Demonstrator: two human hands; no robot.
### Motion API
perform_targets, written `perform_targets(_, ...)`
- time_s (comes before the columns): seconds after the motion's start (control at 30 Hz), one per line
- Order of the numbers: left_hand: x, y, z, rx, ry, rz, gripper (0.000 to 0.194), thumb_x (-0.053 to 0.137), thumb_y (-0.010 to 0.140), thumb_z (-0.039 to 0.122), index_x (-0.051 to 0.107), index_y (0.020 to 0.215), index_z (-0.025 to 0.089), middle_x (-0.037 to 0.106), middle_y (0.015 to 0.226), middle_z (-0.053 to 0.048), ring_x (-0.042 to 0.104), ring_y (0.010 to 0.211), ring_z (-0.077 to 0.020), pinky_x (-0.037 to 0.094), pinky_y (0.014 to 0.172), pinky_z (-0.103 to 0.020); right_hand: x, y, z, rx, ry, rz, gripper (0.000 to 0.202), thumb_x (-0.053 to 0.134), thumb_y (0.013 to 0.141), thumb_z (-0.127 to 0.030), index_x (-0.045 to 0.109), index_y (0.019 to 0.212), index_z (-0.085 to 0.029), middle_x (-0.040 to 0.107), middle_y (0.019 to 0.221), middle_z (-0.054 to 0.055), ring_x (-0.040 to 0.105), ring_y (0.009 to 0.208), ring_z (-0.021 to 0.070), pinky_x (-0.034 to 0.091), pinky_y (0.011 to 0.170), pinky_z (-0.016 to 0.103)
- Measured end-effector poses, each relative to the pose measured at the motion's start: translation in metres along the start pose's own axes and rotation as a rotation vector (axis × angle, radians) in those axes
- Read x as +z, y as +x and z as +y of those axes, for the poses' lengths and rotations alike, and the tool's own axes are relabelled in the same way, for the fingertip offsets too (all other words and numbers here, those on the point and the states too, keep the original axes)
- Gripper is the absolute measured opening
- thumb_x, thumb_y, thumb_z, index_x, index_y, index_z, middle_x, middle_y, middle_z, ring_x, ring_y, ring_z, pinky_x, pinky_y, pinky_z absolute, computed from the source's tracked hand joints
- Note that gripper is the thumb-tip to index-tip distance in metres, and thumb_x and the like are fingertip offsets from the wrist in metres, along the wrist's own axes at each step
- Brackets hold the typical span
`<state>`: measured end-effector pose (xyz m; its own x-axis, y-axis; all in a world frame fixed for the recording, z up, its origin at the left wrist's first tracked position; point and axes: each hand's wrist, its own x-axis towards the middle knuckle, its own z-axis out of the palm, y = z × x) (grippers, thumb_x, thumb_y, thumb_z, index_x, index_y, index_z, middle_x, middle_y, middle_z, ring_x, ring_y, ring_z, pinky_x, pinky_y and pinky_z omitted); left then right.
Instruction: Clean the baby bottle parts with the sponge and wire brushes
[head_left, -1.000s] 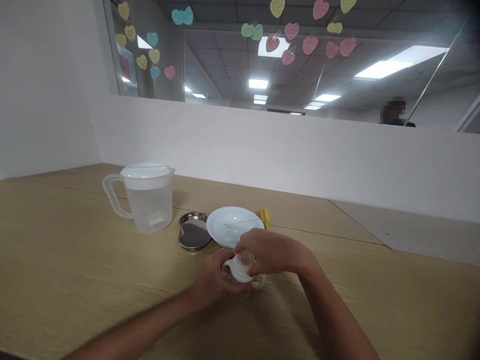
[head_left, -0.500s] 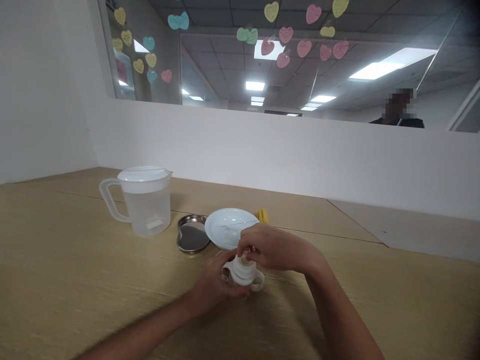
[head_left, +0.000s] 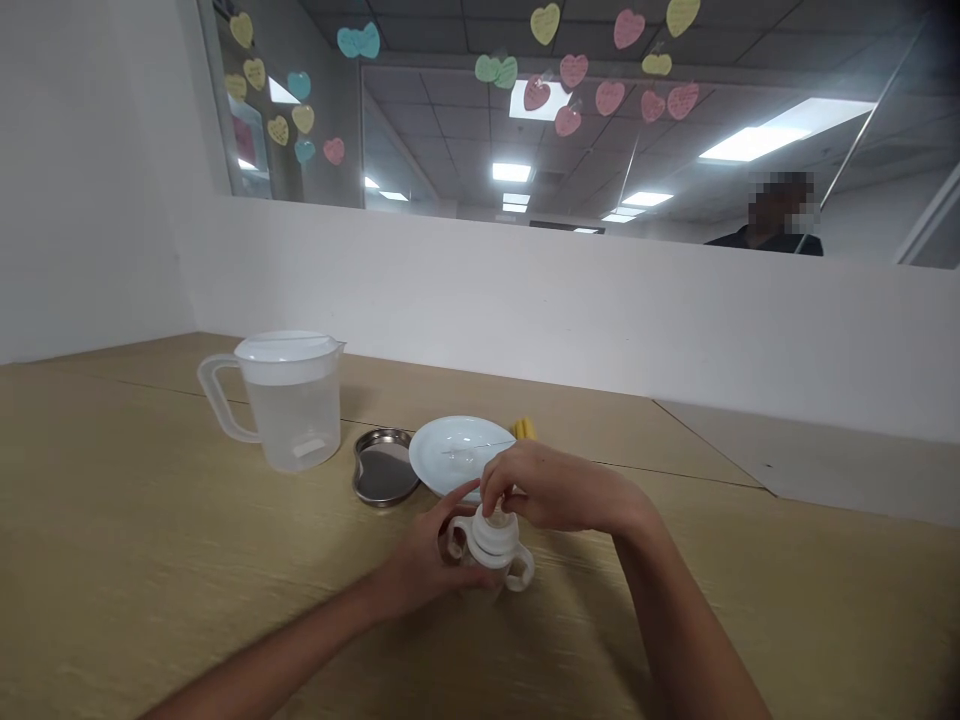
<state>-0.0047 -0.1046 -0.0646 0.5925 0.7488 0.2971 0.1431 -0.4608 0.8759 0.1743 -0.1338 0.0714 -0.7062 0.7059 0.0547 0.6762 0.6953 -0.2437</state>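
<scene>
Hands work at a white two-handled bottle (head_left: 493, 545) on the near worktop (head_left: 300, 560): the left hand (head_left: 424, 565) grasps its side, the right hand (head_left: 529, 488) pinches its top, beside the white bowl (head_left: 454, 450).

"What's the white two-handled plastic bottle (head_left: 495, 534) like?"
"Smooth, a bit shiny."
"And at ten o'clock from it?"
"A shiny, kidney-shaped metal tray (head_left: 384, 474), then a cloudy see-through plastic jug (head_left: 294, 418)."
"Eleven?"
"A glossy, smooth white round bowl (head_left: 432, 456)."
"Up at twelve?"
"Dull pink heart-shaped paper notes (head_left: 536, 92)."
"The tan table (head_left: 142, 500)?"
"Softly shiny, with faint streaks."
</scene>
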Motion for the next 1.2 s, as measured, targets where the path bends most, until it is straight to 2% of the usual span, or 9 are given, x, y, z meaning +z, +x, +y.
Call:
perform_targets(0.23,-0.002,0.001,-0.001,0.001,-0.105,-0.031,0.091,0.077,0.063,0.032,0.025,0.138,0.028,0.053,0.125,-0.009,0.053,0.105,-0.0234,0.042,0.091,-0.038,0.0,0.0,0.006,-0.007,0.009,0.021,0.04,0.046,0.066,0.004,0.072,0.086,-0.018,0.071,0.088,0.004,0.062,0.079,0.0149,0.044,0.071,0.024)
perform_targets(0.4,-0.006,0.004,-0.003,-0.023,-0.291,-0.166,0.097,0.077,0.063,0.027,0.018,0.14,0.028,0.053,0.123,-0.009,0.05,0.112,-0.0245,0.039,0.095,-0.041,-0.006,-0.003,0.004,-0.028,0.053,0.054,0.032,0.049,0.072,0.0,0.072,0.086,-0.017,0.071,0.087,0.003,0.062,0.077,0.0139,0.044,0.068,0.023)
perform_targets(0.63,-0.007,0.002,-0.004,0.016,-0.231,-0.146,0.101,0.08,0.059,0.029,0.021,0.14,0.029,0.049,0.127,-0.01,0.046,0.116,-0.0267,0.037,0.098,-0.045,-0.026,-0.019,-0.001,0.06,0.17,0.179,0.019,0.053,0.08,-0.014,0.069,0.088,-0.019,0.069,0.082,0.001,0.059,0.071,0.0128,0.043,0.062,0.022)
perform_targets(0.73,-0.016,0.006,0.008,0.059,-0.111,-0.045,0.097,0.08,0.058,0.032,0.025,0.139,0.031,0.042,0.134,-0.009,0.039,0.122,-0.0277,0.033,0.101,-0.044,-0.031,-0.027,0.0,0.103,0.231,0.285,0.017,0.056,0.08,-0.022,0.069,0.09,-0.02,0.068,0.084,0.002,0.06,0.075,0.0139,0.045,0.066,0.023)
perform_targets(0.83,-0.026,0.019,0.035,0.136,0.097,0.103,0.061,0.069,0.072,0.038,0.045,0.127,0.029,0.046,0.13,-0.006,0.039,0.122,-0.025,0.03,0.103,-0.039,-0.035,-0.034,0.0,0.135,0.282,0.423,0.017,0.058,0.08,-0.03,0.07,0.089,-0.021,0.069,0.089,0.002,0.061,0.08,0.0154,0.047,0.069,0.025)
perform_targets(0.9,-0.029,0.031,0.056,0.213,0.249,0.087,0.037,0.059,0.08,0.041,0.058,0.114,0.027,0.053,0.12,-0.004,0.043,0.115,-0.0227,0.032,0.1,-0.037,-0.036,-0.035,0.0,0.154,0.312,0.543,0.019,0.06,0.078,-0.034,0.07,0.086,-0.021,0.069,0.09,0.003,0.061,0.081,0.0164,0.048,0.068,0.025)
perform_targets(1.0,-0.025,0.046,0.079,0.304,0.378,0.104,0.026,0.049,0.087,0.039,0.066,0.101,0.027,0.057,0.108,-0.003,0.047,0.106,-0.0197,0.033,0.097,-0.034,-0.036,-0.034,0.003,0.191,0.343,0.733,0.02,0.062,0.075,-0.036,0.07,0.085,-0.021,0.069,0.087,0.004,0.061,0.08,0.0175,0.049,0.067,0.027)
perform_targets(1.1,-0.023,0.055,0.083,0.305,0.391,0.215,0.027,0.047,0.087,0.039,0.07,0.094,0.025,0.058,0.096,-0.004,0.049,0.097,-0.0191,0.037,0.09,-0.032,-0.035,-0.031,0.011,0.209,0.388,0.863,0.022,0.065,0.072,-0.037,0.071,0.085,-0.02,0.069,0.084,0.004,0.062,0.079,0.0181,0.05,0.07,0.03)
perform_targets(1.2,-0.029,0.059,0.072,0.278,0.386,0.318,0.028,0.05,0.086,0.039,0.072,0.087,0.023,0.058,0.091,-0.005,0.05,0.095,-0.0197,0.038,0.088,-0.032,-0.037,-0.031,0.025,0.237,0.488,1.071,0.022,0.067,0.069,-0.035,0.07,0.081,-0.018,0.069,0.081,0.005,0.062,0.074,0.0176,0.05,0.071,0.032)
